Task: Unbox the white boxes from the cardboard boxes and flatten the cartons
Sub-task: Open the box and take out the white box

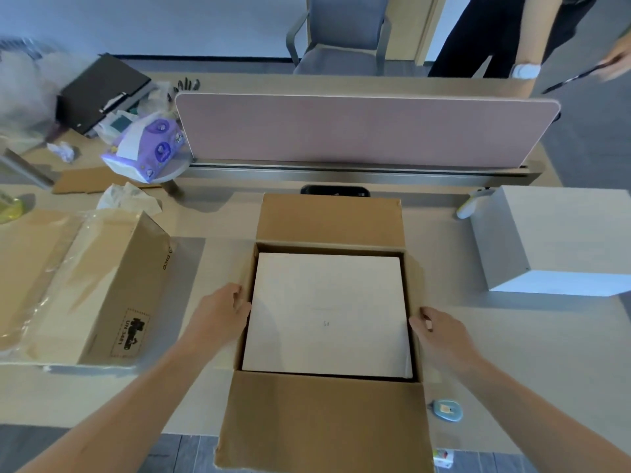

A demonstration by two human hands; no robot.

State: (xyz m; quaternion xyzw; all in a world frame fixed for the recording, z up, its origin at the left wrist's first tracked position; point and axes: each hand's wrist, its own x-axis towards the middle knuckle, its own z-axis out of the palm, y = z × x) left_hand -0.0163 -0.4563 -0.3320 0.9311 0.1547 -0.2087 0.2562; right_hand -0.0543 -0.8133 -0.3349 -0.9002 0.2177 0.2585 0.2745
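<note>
Left hand (222, 310) is at the open carton's (324, 418) left wall, its fingers curled down towards the gap beside the white box (327, 315). The white box lies flat inside the carton, squarely between the two hands, top face up, edges parallel to the carton's walls. Right hand (440, 332) mirrors this at the carton's right wall, fingers hooked at the box's edge. Whether either hand really grips, I cannot tell. Both are equally near, so a straight two-handed lift looks likely.

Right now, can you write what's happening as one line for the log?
carton: flaps open | white box: inside carton | left hand: at box's left edge | right hand: at its right edge | grip: unclear
</note>
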